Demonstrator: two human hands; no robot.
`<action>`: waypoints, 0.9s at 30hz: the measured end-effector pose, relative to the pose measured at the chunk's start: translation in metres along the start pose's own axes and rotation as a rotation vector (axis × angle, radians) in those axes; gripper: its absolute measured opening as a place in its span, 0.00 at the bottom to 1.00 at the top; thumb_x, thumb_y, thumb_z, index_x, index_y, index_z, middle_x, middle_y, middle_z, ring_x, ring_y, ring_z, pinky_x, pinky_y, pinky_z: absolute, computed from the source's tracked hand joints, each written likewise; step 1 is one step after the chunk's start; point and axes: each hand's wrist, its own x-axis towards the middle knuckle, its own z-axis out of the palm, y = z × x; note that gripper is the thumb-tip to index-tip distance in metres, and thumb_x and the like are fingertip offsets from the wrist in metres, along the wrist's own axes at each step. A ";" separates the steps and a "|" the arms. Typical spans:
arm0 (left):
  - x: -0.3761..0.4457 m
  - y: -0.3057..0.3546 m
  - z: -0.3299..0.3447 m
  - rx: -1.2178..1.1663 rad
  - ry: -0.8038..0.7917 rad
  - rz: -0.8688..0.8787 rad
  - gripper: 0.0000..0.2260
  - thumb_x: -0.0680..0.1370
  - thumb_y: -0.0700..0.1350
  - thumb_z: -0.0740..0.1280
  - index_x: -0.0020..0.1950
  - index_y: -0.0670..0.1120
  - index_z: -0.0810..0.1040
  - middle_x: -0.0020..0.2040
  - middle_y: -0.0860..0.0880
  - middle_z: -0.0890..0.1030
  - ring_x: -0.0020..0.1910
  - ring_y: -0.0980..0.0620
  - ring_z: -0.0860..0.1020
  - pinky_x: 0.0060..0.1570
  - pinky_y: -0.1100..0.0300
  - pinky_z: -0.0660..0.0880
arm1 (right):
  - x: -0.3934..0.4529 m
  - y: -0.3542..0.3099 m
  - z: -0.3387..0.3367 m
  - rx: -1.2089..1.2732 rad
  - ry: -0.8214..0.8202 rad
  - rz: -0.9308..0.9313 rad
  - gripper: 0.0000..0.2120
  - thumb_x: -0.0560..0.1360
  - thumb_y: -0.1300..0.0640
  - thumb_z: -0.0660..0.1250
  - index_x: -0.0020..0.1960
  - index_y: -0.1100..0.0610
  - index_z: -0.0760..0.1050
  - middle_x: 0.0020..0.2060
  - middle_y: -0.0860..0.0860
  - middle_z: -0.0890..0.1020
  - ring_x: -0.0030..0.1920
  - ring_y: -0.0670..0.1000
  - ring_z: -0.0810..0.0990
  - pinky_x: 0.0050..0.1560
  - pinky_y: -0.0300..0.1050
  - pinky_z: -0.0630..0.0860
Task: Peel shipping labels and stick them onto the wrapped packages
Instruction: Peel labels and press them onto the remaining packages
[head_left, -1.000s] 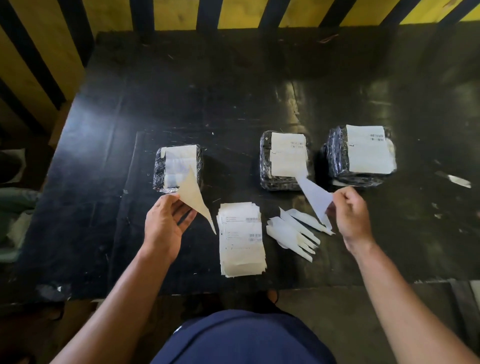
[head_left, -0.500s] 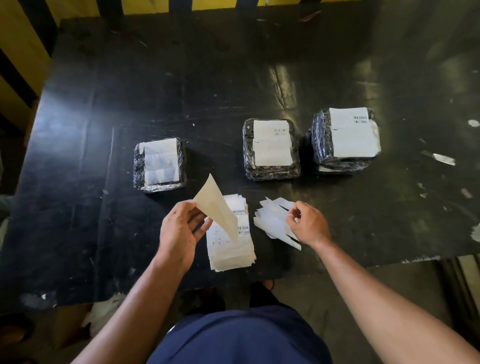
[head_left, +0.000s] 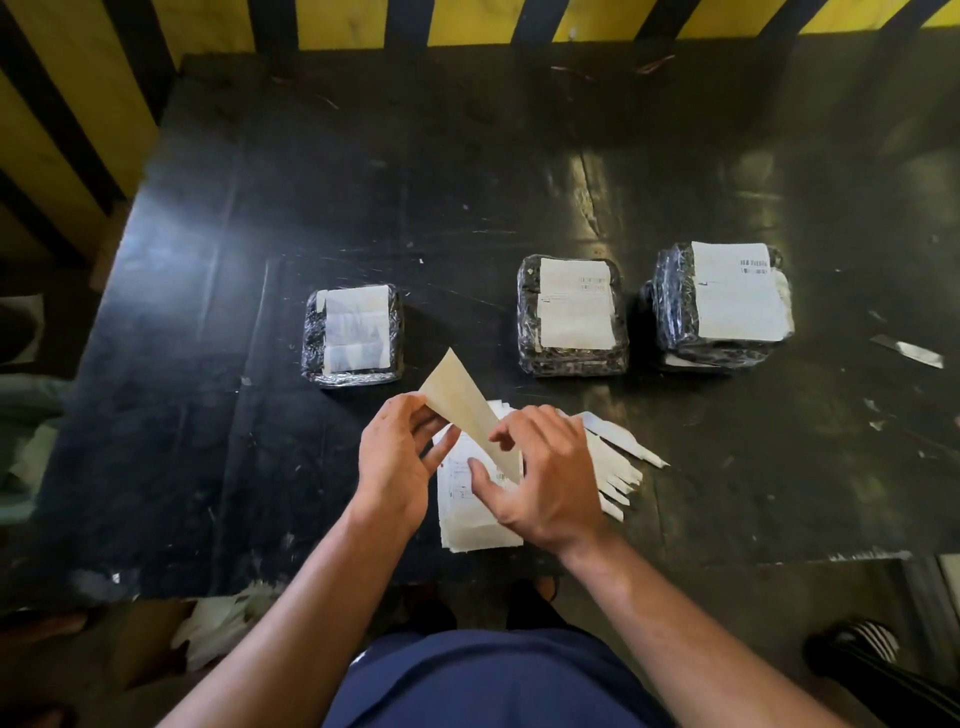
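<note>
A: Hands, item one?
B: Left hand (head_left: 396, 460) pinched the upper edge of a tan label sheet (head_left: 464, 402), held tilted above the label stack (head_left: 475, 512). Right hand (head_left: 543, 475), fingers curled, pinched the sheet's lower end.
A: Beside the stack?
B: Peeled backing strips (head_left: 618, 462), fanned out just right of it on the desk (head_left: 208, 364).
A: Packages?
B: Three, black-wrapped, each labelled: left package (head_left: 353, 335), middle package (head_left: 571, 314), right package (head_left: 722, 304), the last two close together.
</note>
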 end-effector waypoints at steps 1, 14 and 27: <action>0.001 0.001 -0.001 -0.010 0.008 -0.002 0.06 0.83 0.40 0.63 0.55 0.41 0.80 0.50 0.44 0.88 0.52 0.47 0.86 0.45 0.58 0.83 | 0.001 -0.006 0.006 -0.048 0.004 -0.036 0.12 0.73 0.46 0.73 0.46 0.54 0.76 0.41 0.48 0.79 0.44 0.51 0.75 0.46 0.49 0.68; 0.005 0.019 -0.030 -0.048 0.051 0.127 0.18 0.85 0.57 0.62 0.62 0.43 0.81 0.54 0.43 0.87 0.54 0.45 0.87 0.54 0.50 0.83 | 0.039 -0.015 0.031 0.189 0.000 0.264 0.05 0.75 0.54 0.73 0.42 0.51 0.78 0.36 0.40 0.80 0.39 0.46 0.79 0.44 0.49 0.77; 0.059 0.050 -0.091 0.316 -0.063 0.160 0.05 0.80 0.43 0.74 0.52 0.42 0.85 0.53 0.40 0.88 0.50 0.47 0.85 0.58 0.52 0.81 | 0.090 -0.010 0.051 1.059 -0.299 0.854 0.04 0.76 0.61 0.76 0.43 0.57 0.84 0.49 0.61 0.87 0.41 0.52 0.78 0.44 0.47 0.72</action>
